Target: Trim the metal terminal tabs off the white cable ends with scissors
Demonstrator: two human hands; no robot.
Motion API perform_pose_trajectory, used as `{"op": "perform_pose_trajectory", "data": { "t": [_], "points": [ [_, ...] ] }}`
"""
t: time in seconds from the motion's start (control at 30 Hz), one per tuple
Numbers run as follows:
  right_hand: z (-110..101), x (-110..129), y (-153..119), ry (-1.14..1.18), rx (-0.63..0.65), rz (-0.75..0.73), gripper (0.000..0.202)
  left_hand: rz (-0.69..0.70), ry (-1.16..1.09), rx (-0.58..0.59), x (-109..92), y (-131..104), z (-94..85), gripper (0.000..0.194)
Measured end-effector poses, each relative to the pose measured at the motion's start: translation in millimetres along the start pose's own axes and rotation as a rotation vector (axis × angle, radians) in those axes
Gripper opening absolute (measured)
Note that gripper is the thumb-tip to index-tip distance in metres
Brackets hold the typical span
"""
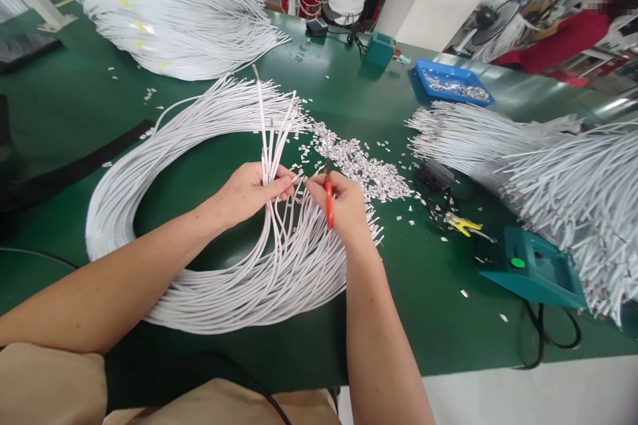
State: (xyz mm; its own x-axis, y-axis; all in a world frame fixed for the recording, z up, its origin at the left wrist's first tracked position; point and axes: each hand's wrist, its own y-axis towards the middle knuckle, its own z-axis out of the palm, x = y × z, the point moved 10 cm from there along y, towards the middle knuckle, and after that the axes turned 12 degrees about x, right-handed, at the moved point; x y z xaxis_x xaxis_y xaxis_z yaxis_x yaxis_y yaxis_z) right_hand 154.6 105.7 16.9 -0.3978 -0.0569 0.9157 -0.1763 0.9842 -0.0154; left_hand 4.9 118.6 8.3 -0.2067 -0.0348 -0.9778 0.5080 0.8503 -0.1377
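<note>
A few upright white cables (266,146) are gripped in my left hand (259,189), its thumb and fingers closed round them. My right hand (343,202) has a small tool with a red handle (329,202) and a dark tip tucked in it; its exact kind is partly hidden. Its thumb and forefinger are pinched close to my left fingertips, near a cable end. Both hands are above a large curved bundle of white cables (239,299) lying on the green table. Many small silvery-white scraps (363,163) are heaped just beyond my right hand.
Another cable bundle (174,13) lies at the back left, more cables (563,159) at the right. A teal device (533,265), yellow-handled pliers (466,224) and a black adapter (433,176) stand nearby. Behind are a blue tray (451,73), a teal box (380,50) and two people.
</note>
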Motion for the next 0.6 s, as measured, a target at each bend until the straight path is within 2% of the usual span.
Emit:
{"op": "perform_pose_trajectory", "data": {
  "t": [0.1,0.2,0.3,0.43,0.53,0.6],
  "points": [
    [5,5,0,0.315,0.067,-0.050,0.021,0.014,-0.105,0.107,2,2,11.1,0.022],
    [15,11,1,0.437,0.153,-0.093,0.016,0.040,-0.128,0.176,-1,3,17.4,0.026],
    [15,10,2,0.495,0.135,-0.114,0.010,0.031,-0.185,0.198,-1,3,19.3,0.023],
    [10,1,2,0.464,0.022,-0.078,0.009,-0.012,-0.282,0.155,6,3,17.8,0.018],
    [9,2,-1,0.394,-0.050,-0.060,0.009,0.007,-0.326,0.042,9,1,9.8,0.030],
    [9,8,-3,0.326,-0.087,-0.090,0.009,0.039,-0.276,-0.037,7,-1,3.2,0.036]
  ]
}}
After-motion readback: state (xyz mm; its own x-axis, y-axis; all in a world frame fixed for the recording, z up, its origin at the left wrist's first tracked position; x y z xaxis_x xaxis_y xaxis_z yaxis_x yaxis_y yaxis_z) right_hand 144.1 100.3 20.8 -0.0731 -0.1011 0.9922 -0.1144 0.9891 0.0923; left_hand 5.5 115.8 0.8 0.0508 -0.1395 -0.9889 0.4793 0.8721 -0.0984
